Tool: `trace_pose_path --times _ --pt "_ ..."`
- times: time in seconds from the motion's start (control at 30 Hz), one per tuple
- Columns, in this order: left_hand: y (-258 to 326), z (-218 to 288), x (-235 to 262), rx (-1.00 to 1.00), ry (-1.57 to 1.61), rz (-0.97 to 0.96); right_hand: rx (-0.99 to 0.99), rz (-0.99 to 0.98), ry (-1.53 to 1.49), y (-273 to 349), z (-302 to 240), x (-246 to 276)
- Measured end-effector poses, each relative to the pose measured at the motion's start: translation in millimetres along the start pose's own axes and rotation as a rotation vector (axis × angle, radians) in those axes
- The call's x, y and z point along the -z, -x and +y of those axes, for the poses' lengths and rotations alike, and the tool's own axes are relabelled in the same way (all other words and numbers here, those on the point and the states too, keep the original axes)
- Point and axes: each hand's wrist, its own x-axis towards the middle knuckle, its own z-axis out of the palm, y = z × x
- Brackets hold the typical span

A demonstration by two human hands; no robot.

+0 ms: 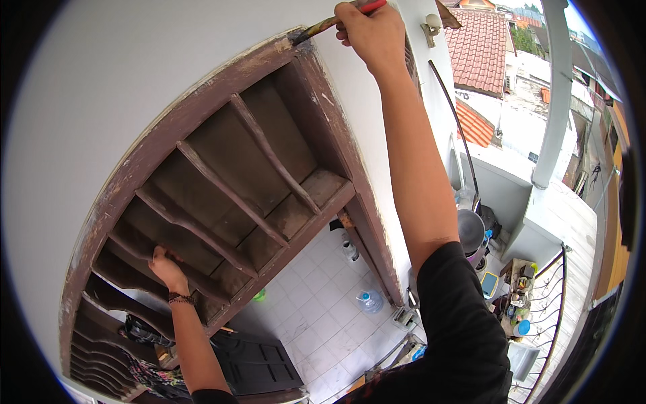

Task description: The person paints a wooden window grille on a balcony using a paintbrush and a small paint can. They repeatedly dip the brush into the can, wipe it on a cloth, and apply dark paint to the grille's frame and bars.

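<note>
My right hand [373, 37] is raised to the top corner of a brown wooden frame [222, 94], with its fingers closed round a paintbrush [323, 28]. The brush has a red handle end, and its dark tip touches the frame's upper edge where it meets the white wall. Lower and to the left, my left hand [168, 269] grips one of the wavy wooden slats [202, 279] that cross the frame's opening. A beaded bracelet [180, 297] circles that wrist. Paint on the frame looks worn and patchy near the brush.
Far below lies a tiled floor [303, 310] with a large clear water bottle [369, 301] and a dark panelled piece [259, 363]. On the right are a wok [470, 229], a cluttered shelf [519, 286] and a metal railing [558, 316]. Beyond stand tiled roofs [478, 50].
</note>
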Motion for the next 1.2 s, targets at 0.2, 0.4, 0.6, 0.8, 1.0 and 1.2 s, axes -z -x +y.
trace_pose_path --times 0.2,0.4,0.6,0.8,1.0,1.2 --pt "6 9 -3 -0.015 -0.037 0.003 0.283 -0.029 0.102 53 21 -6" --pt "6 12 -9 -0.023 0.000 -0.012 0.646 -0.004 0.208 86 29 -58" --pt "5 10 -2 -0.032 -0.009 -0.019 0.558 -0.247 -0.079 128 -14 -66" --pt "2 7 5 0.012 0.024 -0.002 -0.031 -0.395 -0.451 92 -13 -50" --pt "4 10 -5 0.010 0.063 -0.004 -0.018 -0.160 -0.279 21 54 -28" --pt "5 6 0 -0.012 0.056 0.001 0.175 0.034 0.036 35 36 -9"
